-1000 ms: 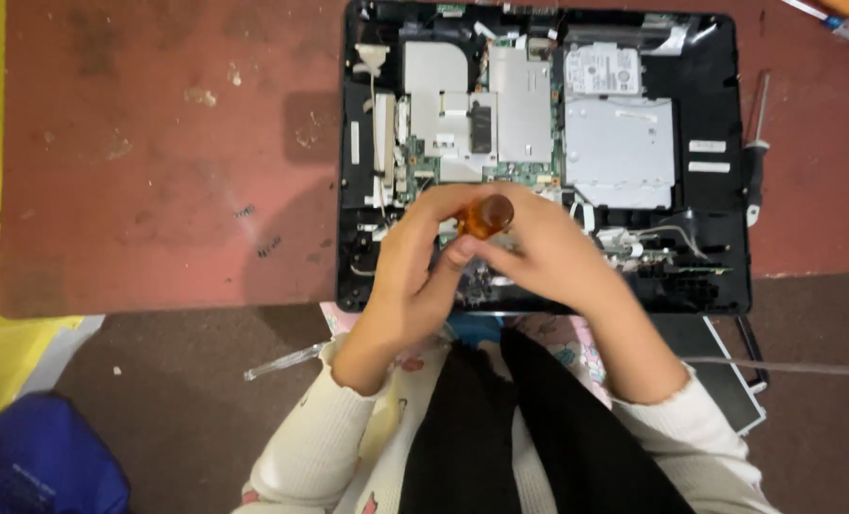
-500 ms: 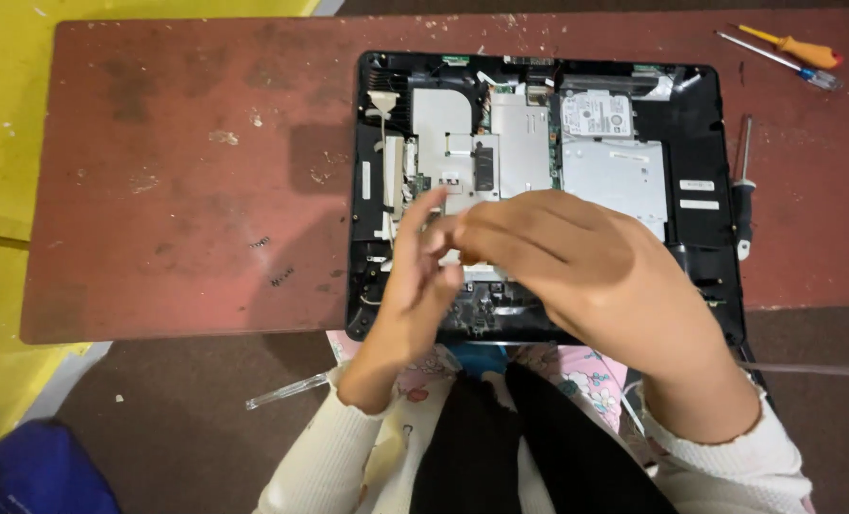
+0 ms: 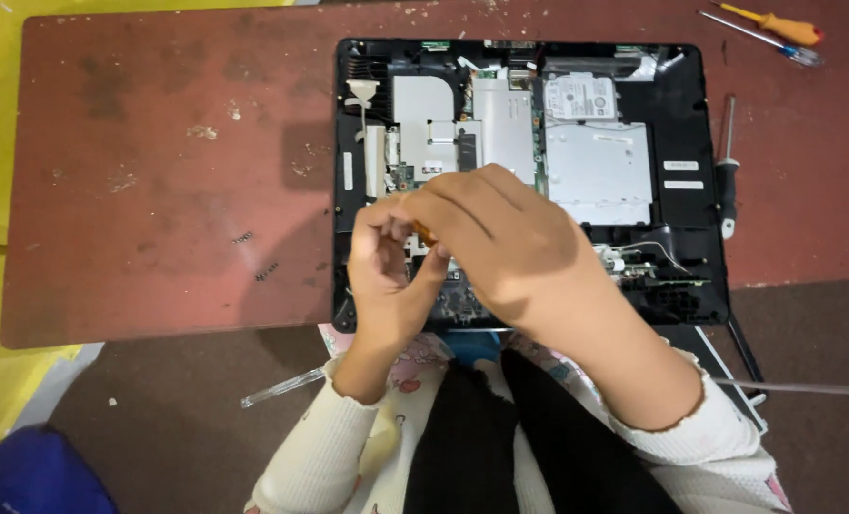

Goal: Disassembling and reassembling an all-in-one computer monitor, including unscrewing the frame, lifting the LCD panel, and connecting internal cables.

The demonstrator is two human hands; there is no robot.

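Together, both hands — left hand [image 3: 386,276], right hand [image 3: 500,243] — pinching orange-handled screwdriver [image 3: 424,231] between them, above opened computer [image 3: 634,181].

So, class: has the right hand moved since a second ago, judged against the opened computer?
Yes. The right hand has slid left over the opened computer, now covering the orange screwdriver handle.

Orange-handled screwdriver [image 3: 775,23] at far right table [image 3: 158,171] edge, black-handled screwdriver [image 3: 726,171] beside it, blue bag [image 3: 24,476] on floor
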